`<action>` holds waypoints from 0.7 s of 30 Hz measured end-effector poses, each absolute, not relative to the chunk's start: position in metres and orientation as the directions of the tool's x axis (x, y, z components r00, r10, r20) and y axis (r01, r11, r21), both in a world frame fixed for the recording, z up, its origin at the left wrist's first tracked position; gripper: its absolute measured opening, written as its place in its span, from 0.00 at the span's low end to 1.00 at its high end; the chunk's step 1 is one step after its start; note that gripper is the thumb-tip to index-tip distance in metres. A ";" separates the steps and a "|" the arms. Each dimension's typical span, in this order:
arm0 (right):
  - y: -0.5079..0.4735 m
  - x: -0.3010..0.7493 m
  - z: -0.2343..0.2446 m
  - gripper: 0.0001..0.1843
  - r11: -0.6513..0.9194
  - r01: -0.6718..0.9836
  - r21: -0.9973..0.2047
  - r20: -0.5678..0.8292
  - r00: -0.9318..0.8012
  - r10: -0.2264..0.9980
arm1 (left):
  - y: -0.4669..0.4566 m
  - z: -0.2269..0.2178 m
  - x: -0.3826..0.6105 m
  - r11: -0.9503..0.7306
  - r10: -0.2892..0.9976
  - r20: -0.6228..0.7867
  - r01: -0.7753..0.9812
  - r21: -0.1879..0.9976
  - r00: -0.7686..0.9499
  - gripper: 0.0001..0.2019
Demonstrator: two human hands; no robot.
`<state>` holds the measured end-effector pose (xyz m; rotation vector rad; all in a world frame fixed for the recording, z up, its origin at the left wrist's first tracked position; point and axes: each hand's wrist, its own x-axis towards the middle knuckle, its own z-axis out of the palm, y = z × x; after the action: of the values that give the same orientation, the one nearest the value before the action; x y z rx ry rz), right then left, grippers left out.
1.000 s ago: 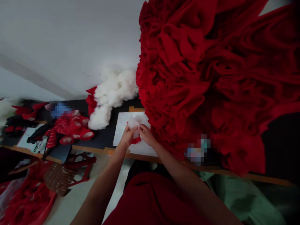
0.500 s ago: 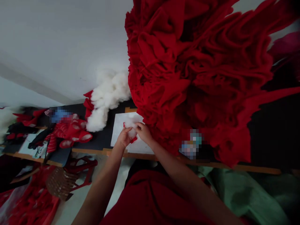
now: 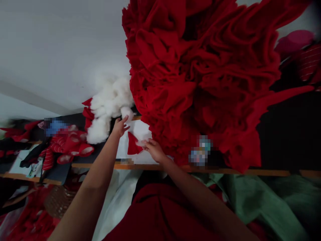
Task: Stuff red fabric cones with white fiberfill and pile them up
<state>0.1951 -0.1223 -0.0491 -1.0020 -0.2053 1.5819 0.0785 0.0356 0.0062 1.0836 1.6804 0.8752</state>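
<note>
My left hand (image 3: 120, 126) is lifted with its fingers apart, touching or just at the edge of a heap of white fibre stuffing (image 3: 107, 108). It holds nothing. My right hand (image 3: 154, 150) pinches a small white tuft at the tip of a red cloth triangle (image 3: 132, 144). The triangle lies over a sheet of white paper (image 3: 139, 130) on a dark table top (image 3: 100, 125). A large mass of folded red fabric (image 3: 195, 77) covers the paper's far side and hides part of the table.
Red stuffed pieces with white patches (image 3: 70, 144) lie left of the stuffing, by a paper sheet. A wooden strip (image 3: 200, 170) runs along the table's edge. Below lie a wicker basket (image 3: 60, 202), red cloth and green cloth (image 3: 250, 197). A blurred object (image 3: 200, 150) stands beside the fabric.
My left hand has let go of the red piece and moved to the white stuffing. The red triangle now shows more fully under my right hand. The whole scene has shifted slightly left.
</note>
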 end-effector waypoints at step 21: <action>-0.155 0.205 -0.076 0.14 -0.329 -0.745 -0.581 -0.572 0.087 0.815 | -0.120 -0.037 0.070 -0.014 0.966 -0.172 0.705 0.709 0.191 0.22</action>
<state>0.2047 -0.1547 -0.0764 -1.0701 -0.0904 1.5779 0.0705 -0.1195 -0.0372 1.7791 1.5742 0.4809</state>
